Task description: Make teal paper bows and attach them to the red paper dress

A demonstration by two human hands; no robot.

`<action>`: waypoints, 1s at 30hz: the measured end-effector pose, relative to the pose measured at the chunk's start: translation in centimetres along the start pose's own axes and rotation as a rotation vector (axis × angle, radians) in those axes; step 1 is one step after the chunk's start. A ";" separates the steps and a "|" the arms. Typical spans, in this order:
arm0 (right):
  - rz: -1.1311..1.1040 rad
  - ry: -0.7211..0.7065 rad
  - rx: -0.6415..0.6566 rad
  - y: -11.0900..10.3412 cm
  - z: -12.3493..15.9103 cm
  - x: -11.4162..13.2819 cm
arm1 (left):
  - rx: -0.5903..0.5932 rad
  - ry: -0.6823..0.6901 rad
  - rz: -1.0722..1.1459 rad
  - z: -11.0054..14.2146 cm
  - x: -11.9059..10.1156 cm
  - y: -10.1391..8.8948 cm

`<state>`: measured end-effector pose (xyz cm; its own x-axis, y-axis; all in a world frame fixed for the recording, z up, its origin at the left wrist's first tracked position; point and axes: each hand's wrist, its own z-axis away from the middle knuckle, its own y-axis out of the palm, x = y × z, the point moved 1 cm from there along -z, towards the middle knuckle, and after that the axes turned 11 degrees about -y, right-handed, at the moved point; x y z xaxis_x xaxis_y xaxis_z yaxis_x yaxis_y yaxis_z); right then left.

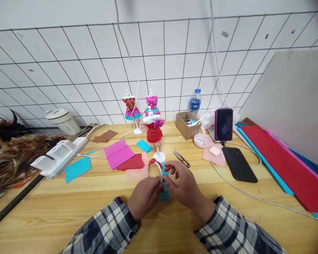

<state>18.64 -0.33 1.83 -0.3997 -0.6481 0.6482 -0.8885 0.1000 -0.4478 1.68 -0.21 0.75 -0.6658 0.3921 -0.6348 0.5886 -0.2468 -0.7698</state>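
My left hand [144, 197] and my right hand [182, 185] meet over the wooden table [69, 211], both pinched on a small white headband [153, 168] with a red flower at its top. A teal paper piece [164, 194] lies between and under my fingers. Just beyond stands a small mannequin in a red paper dress [154, 134] on a white stand. Small thread snips [181, 158] lie to the right of my right hand.
Pink [118, 153], red [132, 163] and teal [77, 168] paper sheets lie at left, with a white power strip [60, 155]. Two more dressed mannequins [132, 109], a cardboard box [187, 125], water bottle [195, 102], pink dish [202, 140], two phones [240, 164] and long paper sheets [286, 169] are at right.
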 end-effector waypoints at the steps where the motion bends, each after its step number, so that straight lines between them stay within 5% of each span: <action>1: -0.022 0.026 -0.021 -0.2 0.0 -0.4 | 0.017 0.037 -0.046 0.0 0.2 -0.1; 7: -0.558 0.393 0.029 0.1 -0.3 -1.8 | 0.094 0.265 -0.200 0.1 0.6 -0.6; 11: -0.640 0.526 -0.020 0.7 -0.3 -2.5 | 0.157 0.322 -0.242 0.2 0.3 -0.4; 16: -0.525 0.495 -0.121 0.1 -0.5 -3.3 | 0.148 0.251 -0.266 0.4 0.5 -0.6; 20: -0.362 0.414 -0.233 -1.1 -1.0 -3.5 | -0.104 0.019 -0.037 0.5 2.1 -2.3; 24: -0.783 0.674 -0.269 -1.8 -1.2 -4.2 | -0.336 -0.183 0.236 0.5 4.2 -4.2; 27: -0.962 0.753 -0.339 -1.9 -1.0 -5.2 | -0.329 -0.199 0.323 0.4 4.7 -4.3; 30: -0.607 0.666 -0.159 -1.8 -0.5 -6.2 | -0.244 -0.183 0.296 0.4 4.3 -3.6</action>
<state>22.61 3.90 -1.05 0.1431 -0.0589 0.9880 -0.9893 0.0192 0.1444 -3.46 1.97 0.79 -0.5089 0.1663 -0.8446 0.8435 -0.0994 -0.5278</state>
